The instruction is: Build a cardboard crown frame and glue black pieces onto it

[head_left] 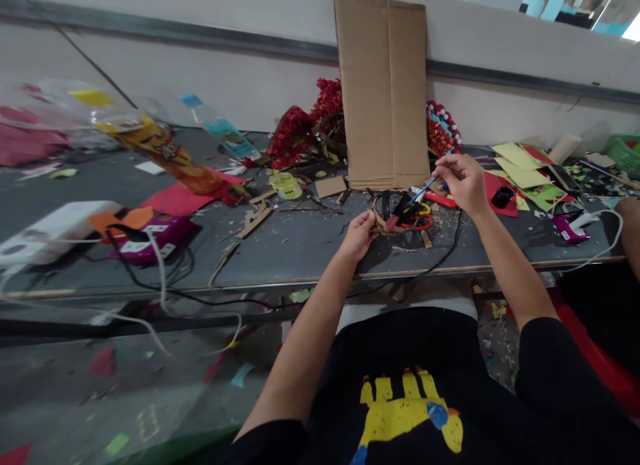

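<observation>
My right hand point(463, 179) is closed in a pinch on a thin blue stick-like tool point(421, 190), whose tip points down into a small craft piece point(403, 217) of brown card strips, black parts and red and yellow rings. My left hand point(359, 234) rests on the dark grey table point(300, 245) at the left edge of that piece, fingers curled against it. A tall sheet of corrugated cardboard point(383, 91) leans on the wall just behind.
Red decorations point(305, 128) lie by the cardboard. Yellow and green paper sheets point(525, 168) lie right, with red scissors handles point(440, 199). A snack tube point(165, 155), white box point(55, 231), magenta device point(155, 241) and cables sit left. Another person's arm point(631, 231) shows far right.
</observation>
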A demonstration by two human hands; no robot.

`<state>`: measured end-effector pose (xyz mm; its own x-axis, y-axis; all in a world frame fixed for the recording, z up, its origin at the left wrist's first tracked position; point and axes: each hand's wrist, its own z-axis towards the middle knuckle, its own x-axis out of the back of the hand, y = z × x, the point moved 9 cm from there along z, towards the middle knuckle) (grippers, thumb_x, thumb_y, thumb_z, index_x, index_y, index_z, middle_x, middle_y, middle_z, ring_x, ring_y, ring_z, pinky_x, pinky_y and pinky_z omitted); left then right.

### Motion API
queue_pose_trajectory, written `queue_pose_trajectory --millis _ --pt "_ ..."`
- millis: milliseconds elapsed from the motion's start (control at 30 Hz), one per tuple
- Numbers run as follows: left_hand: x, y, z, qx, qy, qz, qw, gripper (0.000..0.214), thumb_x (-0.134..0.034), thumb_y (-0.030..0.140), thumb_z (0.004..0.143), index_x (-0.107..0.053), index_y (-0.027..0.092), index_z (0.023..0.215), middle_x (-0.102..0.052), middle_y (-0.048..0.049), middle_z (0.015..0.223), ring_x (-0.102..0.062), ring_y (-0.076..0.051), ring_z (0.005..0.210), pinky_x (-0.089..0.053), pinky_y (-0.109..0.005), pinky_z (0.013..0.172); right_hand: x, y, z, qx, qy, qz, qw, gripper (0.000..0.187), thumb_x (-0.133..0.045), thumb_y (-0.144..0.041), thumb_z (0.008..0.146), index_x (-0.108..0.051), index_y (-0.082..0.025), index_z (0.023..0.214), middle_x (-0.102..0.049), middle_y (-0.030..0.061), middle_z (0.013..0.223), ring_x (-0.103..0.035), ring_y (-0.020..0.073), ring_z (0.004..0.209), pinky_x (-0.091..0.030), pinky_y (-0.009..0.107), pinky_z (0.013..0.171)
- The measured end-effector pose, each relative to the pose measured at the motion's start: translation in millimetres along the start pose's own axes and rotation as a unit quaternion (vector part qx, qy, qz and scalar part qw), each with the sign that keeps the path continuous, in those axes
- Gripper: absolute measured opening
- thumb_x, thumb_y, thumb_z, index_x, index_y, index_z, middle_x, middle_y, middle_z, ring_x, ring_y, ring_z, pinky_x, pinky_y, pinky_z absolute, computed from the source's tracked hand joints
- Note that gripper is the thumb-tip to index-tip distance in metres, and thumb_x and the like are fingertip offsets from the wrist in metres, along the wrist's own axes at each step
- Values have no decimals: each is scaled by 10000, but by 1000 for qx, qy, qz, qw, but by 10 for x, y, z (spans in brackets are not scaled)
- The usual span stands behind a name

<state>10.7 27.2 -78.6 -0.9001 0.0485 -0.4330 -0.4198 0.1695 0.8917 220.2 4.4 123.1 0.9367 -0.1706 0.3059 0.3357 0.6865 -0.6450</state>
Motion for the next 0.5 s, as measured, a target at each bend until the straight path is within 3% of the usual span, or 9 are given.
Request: queue_pose_trajectory --millis 100,300,400,500 --pt "-15 6 -2 -5 -11 -5 1000 363 -777 429 627 -550 157 705 -588 42 599 -531 -54 492 -380 -134 447 -55 104 29 -16 -16 6 1000 368 -563 -562 797 -605 -203 872 -653 -23 717 -632 80 637 -555 223 634" --pt "0 12 9 -15 -11 -7 1000 360 -766 434 638 -545 159 711 -587 42 608 -530 -50 495 -367 -129 443 268 354 190 -5 38 -34 999 332 -558 -541 815 -603 -218 880 -647 -14 720 -628 94 647 -558 264 669" --pt "13 13 26 -23 -8 -2 1000 378 -769 446 627 -527 161 684 -579 44 601 -537 -52 503 -374 -129 449 387 312 193 -8 64 -37 997 325 -562 -540 813 -603 -223 872 -650 -10 723 -627 96 642 -561 266 671" --pt "28 -9 43 -15 0 8 1000 395 -767 475 616 -540 164 704 -590 42 612 -542 -56 502 -401 -139 464 344 170 122 -16 63 -20 998 328 -560 -545 811 -601 -227 879 -653 -14 729 -626 89 642 -561 250 666"
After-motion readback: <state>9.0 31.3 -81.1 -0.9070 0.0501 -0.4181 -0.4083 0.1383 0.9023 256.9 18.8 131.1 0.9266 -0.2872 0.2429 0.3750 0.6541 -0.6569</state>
